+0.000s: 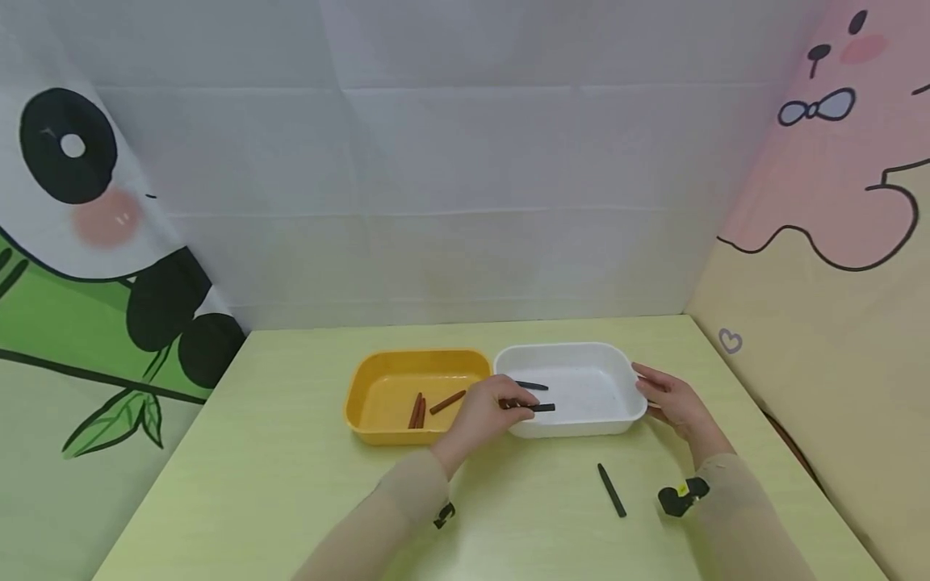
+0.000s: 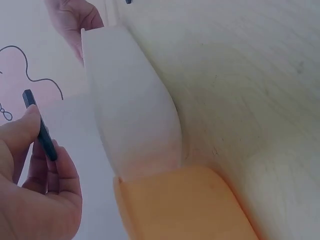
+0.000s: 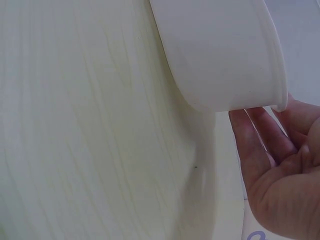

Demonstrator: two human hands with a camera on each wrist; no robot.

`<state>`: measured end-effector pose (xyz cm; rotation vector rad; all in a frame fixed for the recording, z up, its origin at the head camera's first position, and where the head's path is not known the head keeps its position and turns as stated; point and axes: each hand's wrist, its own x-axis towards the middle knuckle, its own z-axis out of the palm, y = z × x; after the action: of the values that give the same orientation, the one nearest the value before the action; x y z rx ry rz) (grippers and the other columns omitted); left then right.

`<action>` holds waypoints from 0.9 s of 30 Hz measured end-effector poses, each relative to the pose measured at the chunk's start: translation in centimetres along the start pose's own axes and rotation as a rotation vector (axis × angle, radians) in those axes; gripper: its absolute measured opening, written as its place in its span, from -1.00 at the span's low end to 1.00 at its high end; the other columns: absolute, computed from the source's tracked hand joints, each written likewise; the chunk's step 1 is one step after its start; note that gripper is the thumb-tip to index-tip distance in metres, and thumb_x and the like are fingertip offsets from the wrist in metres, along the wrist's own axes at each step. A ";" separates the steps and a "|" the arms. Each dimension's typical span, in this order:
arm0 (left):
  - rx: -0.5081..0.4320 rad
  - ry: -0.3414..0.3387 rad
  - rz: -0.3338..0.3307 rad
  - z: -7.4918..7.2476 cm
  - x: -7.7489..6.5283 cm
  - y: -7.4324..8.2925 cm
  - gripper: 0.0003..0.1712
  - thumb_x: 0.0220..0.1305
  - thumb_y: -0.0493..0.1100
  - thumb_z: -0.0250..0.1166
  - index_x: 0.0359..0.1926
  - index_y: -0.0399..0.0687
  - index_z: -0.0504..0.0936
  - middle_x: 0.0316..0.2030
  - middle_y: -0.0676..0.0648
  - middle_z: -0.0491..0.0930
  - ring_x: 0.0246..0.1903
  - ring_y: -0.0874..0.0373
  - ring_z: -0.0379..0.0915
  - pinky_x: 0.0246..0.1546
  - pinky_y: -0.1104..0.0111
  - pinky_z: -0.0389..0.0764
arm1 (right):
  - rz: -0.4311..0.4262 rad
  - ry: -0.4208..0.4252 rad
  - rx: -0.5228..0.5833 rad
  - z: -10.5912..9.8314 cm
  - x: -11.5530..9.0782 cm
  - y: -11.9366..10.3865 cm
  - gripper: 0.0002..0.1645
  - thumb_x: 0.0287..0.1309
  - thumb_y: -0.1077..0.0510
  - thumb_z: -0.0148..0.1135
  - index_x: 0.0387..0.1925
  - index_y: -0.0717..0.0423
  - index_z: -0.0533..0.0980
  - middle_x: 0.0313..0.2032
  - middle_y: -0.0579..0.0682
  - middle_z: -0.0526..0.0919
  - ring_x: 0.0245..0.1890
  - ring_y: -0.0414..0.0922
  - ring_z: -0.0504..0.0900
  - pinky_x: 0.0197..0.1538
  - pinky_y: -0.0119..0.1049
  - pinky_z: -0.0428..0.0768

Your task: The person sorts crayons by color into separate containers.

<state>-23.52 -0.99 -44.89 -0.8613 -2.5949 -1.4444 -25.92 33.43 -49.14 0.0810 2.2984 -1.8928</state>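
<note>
My left hand [image 1: 488, 407] pinches a black crayon [image 2: 41, 125] between thumb and fingers, over the near left part of the white tray [image 1: 581, 429]. Inside that tray, beyond the hand, lies another black crayon [image 1: 534, 386], partly covered by my fingers. At the tray's right end my right hand [image 1: 676, 403] holds the rim, its fingers against the outer wall in the right wrist view. A third black crayon [image 1: 612, 490] lies on the table in front of the tray. Brown crayons [image 1: 446, 402] lie in the yellow tray [image 1: 417, 437], left of the white one.
The two trays stand side by side on a pale wood-patterned table [image 1: 254, 484]. A white cloth wall [image 1: 436, 161] rises behind the table. Cartoon-printed panels [image 1: 814, 323] flank it on both sides.
</note>
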 end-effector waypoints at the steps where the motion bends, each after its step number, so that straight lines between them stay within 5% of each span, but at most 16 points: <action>1: 0.003 0.008 0.003 0.2 0.2 -0.1 -0.87 0.12 -0.30 0.49 -0.26 -0.08 0.81 -0.37 0.08 0.61 -0.39 0.27 0.45 -0.36 0.48 0.59 | 0.002 -0.001 0.001 0.0 0.0 0.0 -0.32 0.49 0.15 0.03 0.49 0.26 0.07 0.42 0.40 0.11 -0.07 -0.35 0.53 -0.04 -0.39 0.64; 27: 0.212 0.072 -0.157 2.8 4.0 -1.6 -0.86 0.17 -0.18 0.48 -0.22 -0.01 0.82 -0.31 0.12 0.62 -0.28 0.20 0.49 -0.18 0.44 0.57 | 0.008 0.002 -0.039 0.1 0.0 -0.1 -0.32 0.50 0.11 0.01 0.50 0.23 0.07 0.43 0.39 0.13 0.03 -0.23 0.51 -0.01 -0.37 0.64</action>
<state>-27.06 2.33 -46.46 -0.5819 -2.7487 -1.1767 -25.90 33.31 -49.06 0.0871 2.3319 -1.8445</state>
